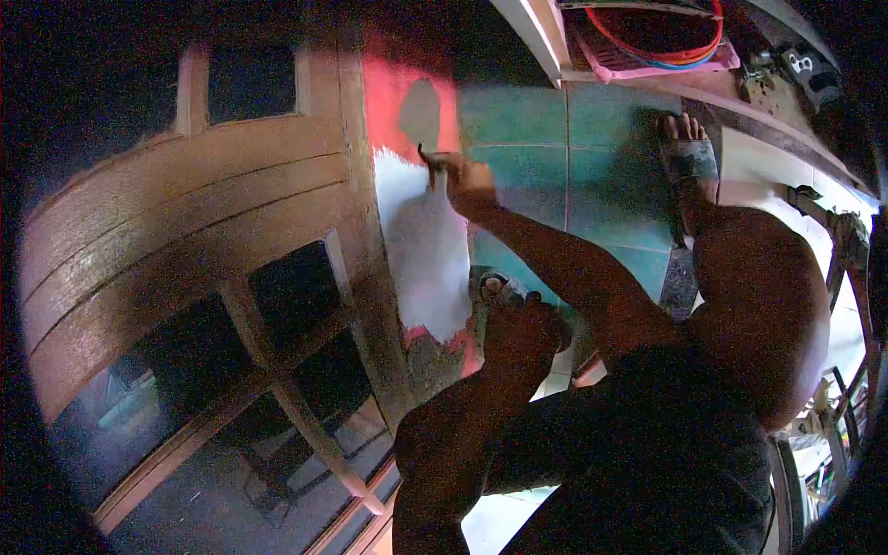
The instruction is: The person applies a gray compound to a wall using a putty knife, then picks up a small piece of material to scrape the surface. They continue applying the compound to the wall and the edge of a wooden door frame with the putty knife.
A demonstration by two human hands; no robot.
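Observation:
My right hand (470,190) is closed around a paintbrush (435,166) at the upper end of a fresh white patch. The white paint (427,254) covers the middle of a narrow wall strip beside the wooden frame. Pink paint (384,102) with a bare grey spot (421,111) shows above it. Pink also shows along its ragged lower edge, beside rough grey. In deep shadow below, my left hand (535,324) appears curled by a small round container (499,287) with a pale rim. The container's contents are hard to make out.
A wooden door (185,213) with glass panes fills the left. Green tiles (518,176) lie right of the strip. My bent knee (758,277) and sandalled foot (689,157) are at right. A pink basket (647,60) and dark objects sit at upper right.

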